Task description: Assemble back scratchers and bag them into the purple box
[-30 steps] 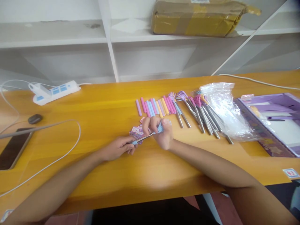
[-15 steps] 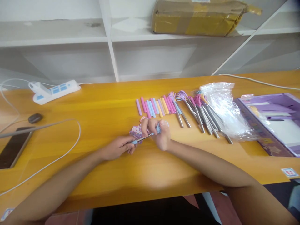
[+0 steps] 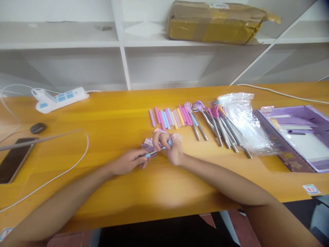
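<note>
My left hand (image 3: 131, 161) pinches the near end of a thin metal rod (image 3: 154, 152) with a blue tip. My right hand (image 3: 171, 147) is closed round a light blue tube (image 3: 170, 140) at the rod's far end. Both hands rest on the yellow table (image 3: 118, 116), just over a small pile of pink and purple stickers (image 3: 149, 143). Beyond my fingers lies a row of pastel tubes (image 3: 169, 117) in pink, blue, yellow and purple. To their right lie several small whisks (image 3: 213, 121) with metal handles and coloured heads.
A clear plastic bag (image 3: 244, 118) covers some whisks. A purple box (image 3: 295, 137) sits at the right. At the left are a white power strip (image 3: 60, 98), cables (image 3: 64, 171), a phone (image 3: 14, 159) and a dark mouse (image 3: 38, 128). A taped cardboard box (image 3: 216, 22) sits on the white shelf.
My hands have stayed together on the rod and tube, with my right hand drawn slightly toward the left. The view has tilted a little.
</note>
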{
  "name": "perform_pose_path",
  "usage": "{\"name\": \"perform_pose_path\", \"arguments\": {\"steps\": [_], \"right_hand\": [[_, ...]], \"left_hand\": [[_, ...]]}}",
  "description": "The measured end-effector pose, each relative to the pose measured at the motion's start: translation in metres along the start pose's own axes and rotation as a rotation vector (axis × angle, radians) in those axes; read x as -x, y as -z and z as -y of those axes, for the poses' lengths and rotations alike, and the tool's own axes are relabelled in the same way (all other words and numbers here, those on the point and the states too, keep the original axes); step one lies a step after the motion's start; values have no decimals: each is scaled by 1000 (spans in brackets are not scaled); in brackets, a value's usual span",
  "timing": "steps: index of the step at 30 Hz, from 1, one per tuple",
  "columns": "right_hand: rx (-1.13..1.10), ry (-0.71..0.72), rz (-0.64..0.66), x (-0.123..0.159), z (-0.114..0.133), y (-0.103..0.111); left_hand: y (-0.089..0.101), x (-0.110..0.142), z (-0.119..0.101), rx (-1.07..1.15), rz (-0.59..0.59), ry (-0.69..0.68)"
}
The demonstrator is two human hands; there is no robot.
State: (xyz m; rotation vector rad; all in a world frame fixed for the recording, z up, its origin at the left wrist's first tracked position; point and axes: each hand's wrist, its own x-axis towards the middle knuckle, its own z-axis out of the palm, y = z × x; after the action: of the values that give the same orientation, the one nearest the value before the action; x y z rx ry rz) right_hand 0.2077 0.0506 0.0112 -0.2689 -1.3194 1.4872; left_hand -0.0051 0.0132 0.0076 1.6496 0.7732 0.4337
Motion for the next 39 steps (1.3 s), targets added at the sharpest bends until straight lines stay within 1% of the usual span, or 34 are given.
{"name": "perform_pose_path", "arguments": {"steps": [8,15,21,23,26,28,31,33,36,39], "right_hand": [[23,-6,-1,-2,-1,-2],[41,-57,-24,-3,0,-6],[5,-33,-28,-1,-5,-3],[-16,-67,-29,1,-12,-2],[-63,-170,-11,4,-23,-2],[-14,-183,13,3,-28,-2],[152,-113,64,-1,-25,-3],[226,-98,116,-3,-20,-3],[205,-127,133,-4,-15,-5],[102,-153,52,-9,-12,-5]], "left_hand": [[0,0,0,-3,-12,-14],[-1,-1,-1,8,-11,-29],[-1,-1,2,-19,-30,-15],[-2,-1,1,-34,-32,-12],[-4,-1,-2,-70,-25,-30],[-5,-1,-4,-102,-14,-38],[-6,-1,-4,-116,-9,-15],[-7,0,-2,-116,0,0],[-8,1,1,-114,11,6],[-9,1,2,-88,-14,18]]}}
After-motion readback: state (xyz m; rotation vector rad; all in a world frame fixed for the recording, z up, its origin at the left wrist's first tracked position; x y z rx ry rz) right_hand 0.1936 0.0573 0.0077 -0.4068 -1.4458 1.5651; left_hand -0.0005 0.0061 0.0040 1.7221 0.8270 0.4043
